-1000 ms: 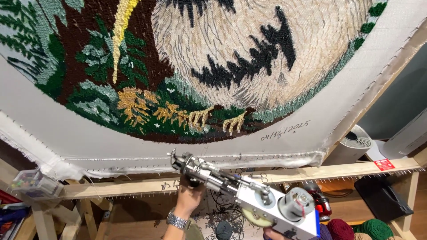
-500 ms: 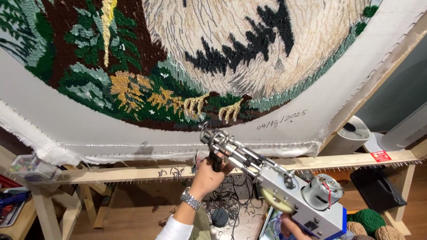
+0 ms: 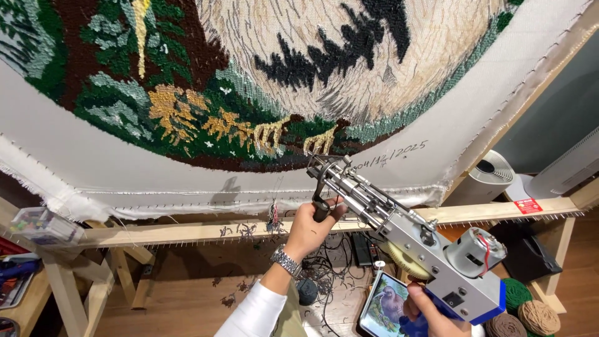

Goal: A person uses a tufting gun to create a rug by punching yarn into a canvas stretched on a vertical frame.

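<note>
Stretched cloth [image 3: 125,181] bears looped pile; left hand [image 3: 310,226] and right hand [image 3: 430,315] fingers grip the metal tufting gun [image 3: 405,231].

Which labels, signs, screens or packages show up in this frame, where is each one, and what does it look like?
Tablet screen: low, propped beside the right hand; dark-framed rectangle showing a bird picture.
Red rectangular sticker: on the wooden frame rail, far right; red with small white print.
Handwritten dark marking: on the white backing cloth, under the tufted picture, by the tufting gun's tip.
Clear plastic box: left edge, holding small coloured bits.
</note>
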